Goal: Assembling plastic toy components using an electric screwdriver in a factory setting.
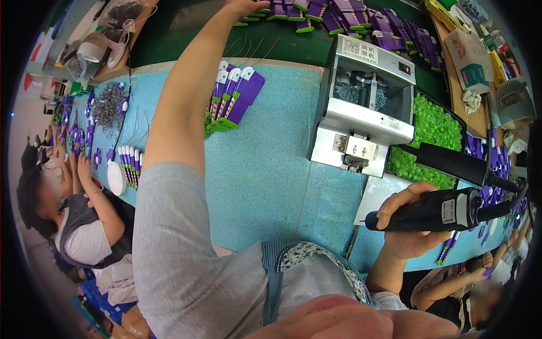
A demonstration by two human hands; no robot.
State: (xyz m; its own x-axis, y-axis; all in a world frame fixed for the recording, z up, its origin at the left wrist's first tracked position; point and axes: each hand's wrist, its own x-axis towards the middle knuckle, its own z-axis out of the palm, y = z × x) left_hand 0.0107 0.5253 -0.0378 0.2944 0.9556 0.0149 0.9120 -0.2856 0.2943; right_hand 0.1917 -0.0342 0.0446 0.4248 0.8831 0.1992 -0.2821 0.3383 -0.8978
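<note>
My left hand (244,5) is stretched far forward, partly cut off by the top edge of the view. Its visible fingers look extended, beside a heap of purple and green plastic parts (344,16). In my right hand (409,237) is a black electric screwdriver (420,212), lying sideways with its cable running off to the right. Left of centre, under my left forearm, a small group of purple parts (241,96) with white tips, striped rods and green ends rests on the blue mat (259,181). Thin wires stick out from them.
A silver screw feeder (367,107) holding loose screws stands right of centre. Next to it sits a black tray (464,133) of green pieces, with another black corded tool (451,164) above it. Co-workers (84,226) sit at left and lower right. A fan (514,104) stands far right.
</note>
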